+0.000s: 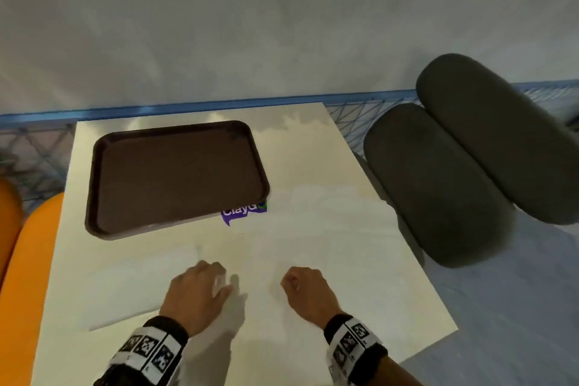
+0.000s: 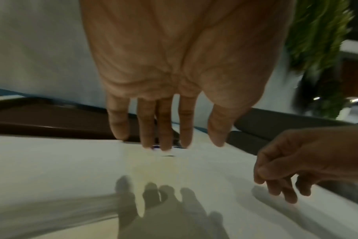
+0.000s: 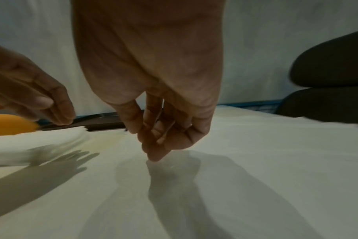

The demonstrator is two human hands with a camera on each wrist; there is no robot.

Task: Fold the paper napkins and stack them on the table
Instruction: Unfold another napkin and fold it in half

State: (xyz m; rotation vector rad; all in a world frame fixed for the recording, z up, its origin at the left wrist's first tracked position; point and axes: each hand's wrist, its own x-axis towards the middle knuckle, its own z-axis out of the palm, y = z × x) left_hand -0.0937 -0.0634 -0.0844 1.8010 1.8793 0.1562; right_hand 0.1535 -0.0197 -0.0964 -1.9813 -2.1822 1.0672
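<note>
Left hand [image 1: 197,294] hovering flat over white worktop [image 1: 329,244], fingers straight, grip open, empty. Right hand [image 1: 305,288] at its 3 o'clock, fingers loosely curled, tips near surface, holding nothing. Paper napkin [image 1: 138,285] lying flat at left hand's 9 o'clock, blurry. Brown tray [image 1: 175,175] sitting at 12 o'clock.

A brown tray [image 1: 175,175] sits at the far left of the white worktop [image 1: 329,229]. Nearer, the left hand [image 1: 195,298] and right hand [image 1: 308,291] hover over it, fingers curled.
</note>
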